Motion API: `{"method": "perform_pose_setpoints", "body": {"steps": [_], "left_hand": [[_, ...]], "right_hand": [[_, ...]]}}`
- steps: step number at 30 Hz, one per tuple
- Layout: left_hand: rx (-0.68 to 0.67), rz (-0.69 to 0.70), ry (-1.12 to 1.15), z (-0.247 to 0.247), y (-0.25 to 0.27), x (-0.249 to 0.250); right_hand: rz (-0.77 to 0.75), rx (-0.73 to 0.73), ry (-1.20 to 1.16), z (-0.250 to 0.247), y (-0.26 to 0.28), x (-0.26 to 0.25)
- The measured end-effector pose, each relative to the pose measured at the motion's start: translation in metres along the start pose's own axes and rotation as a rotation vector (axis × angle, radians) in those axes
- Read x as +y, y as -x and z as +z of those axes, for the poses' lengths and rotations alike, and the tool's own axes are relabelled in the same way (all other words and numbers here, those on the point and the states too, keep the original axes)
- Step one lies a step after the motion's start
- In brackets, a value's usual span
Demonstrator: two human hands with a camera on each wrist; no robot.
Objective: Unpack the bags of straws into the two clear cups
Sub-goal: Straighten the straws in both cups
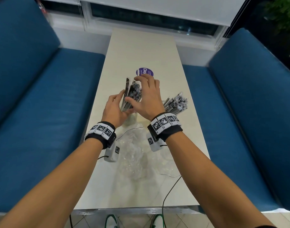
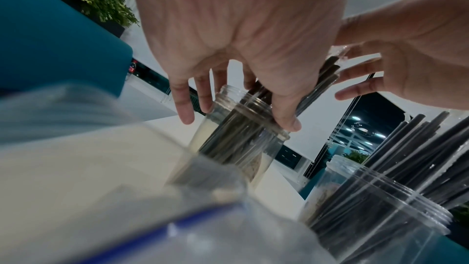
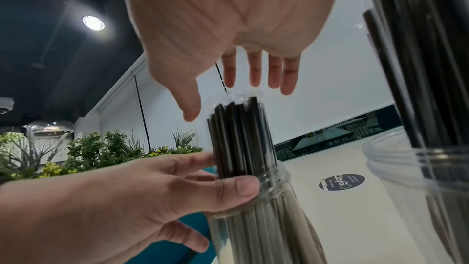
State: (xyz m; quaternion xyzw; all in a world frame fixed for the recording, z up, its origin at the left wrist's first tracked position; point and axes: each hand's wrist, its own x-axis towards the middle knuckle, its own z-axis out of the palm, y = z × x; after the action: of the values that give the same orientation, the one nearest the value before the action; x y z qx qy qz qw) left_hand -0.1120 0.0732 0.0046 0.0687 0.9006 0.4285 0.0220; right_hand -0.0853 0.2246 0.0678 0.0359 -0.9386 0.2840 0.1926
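Black straws (image 1: 132, 92) with clear film at their tops stand in the left clear cup (image 3: 269, 198), mid-table. My left hand (image 1: 118, 103) holds this cup at its rim, thumb (image 3: 236, 188) on the near side and fingers (image 2: 182, 107) on the far side. My right hand (image 1: 145, 92) hovers open just above the straw tops (image 3: 238, 111), fingers straight, not touching them. The right clear cup (image 2: 380, 224), full of black straws (image 1: 175, 102), stands to the right, untouched. The head view hides most of the left cup behind my hands.
Empty crumpled clear bags (image 1: 134, 155) lie on the cream table (image 1: 141, 46) between my forearms. A round purple sticker (image 1: 144, 72) sits beyond the cups. A black cable (image 1: 167, 195) trails off the near edge. Blue benches (image 1: 42, 112) flank both sides.
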Motion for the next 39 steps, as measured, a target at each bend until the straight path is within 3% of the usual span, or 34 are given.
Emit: {"method": "perform_pose_setpoints", "body": {"steps": [3, 7, 11, 13, 17, 23, 28, 33, 36, 39], "left_hand": [[-0.023, 0.011, -0.033, 0.002, -0.001, -0.004], [-0.042, 0.011, -0.053, 0.002, -0.003, -0.004], [-0.052, -0.002, -0.05, 0.002, -0.003, -0.003], [-0.045, -0.001, -0.046, 0.002, -0.002, -0.002], [-0.053, -0.009, -0.038, 0.002, -0.002, -0.003], [-0.046, -0.031, -0.064, 0.003, -0.002, -0.003], [-0.053, -0.038, -0.143, 0.007, -0.004, -0.001], [-0.043, -0.058, -0.104, 0.005, -0.004, 0.001], [-0.047, -0.066, -0.096, 0.006, -0.004, 0.002], [-0.054, -0.075, -0.085, 0.007, -0.003, 0.001]], "right_hand": [[0.014, 0.089, 0.047, 0.002, 0.008, -0.001], [0.033, 0.049, 0.033, 0.005, 0.01, -0.002], [0.05, 0.147, 0.01, -0.001, -0.004, -0.01], [0.061, 0.078, 0.012, -0.001, -0.02, -0.012], [0.181, -0.23, -0.05, 0.003, -0.052, -0.011], [0.228, -0.028, -0.036, -0.012, -0.048, -0.016], [0.23, -0.244, 0.046, -0.009, -0.036, -0.014], [0.298, -0.17, -0.131, -0.021, -0.038, -0.016], [0.195, -0.146, -0.148, -0.023, -0.034, -0.016], [0.048, -0.212, -0.051, -0.02, -0.027, -0.017]]}}
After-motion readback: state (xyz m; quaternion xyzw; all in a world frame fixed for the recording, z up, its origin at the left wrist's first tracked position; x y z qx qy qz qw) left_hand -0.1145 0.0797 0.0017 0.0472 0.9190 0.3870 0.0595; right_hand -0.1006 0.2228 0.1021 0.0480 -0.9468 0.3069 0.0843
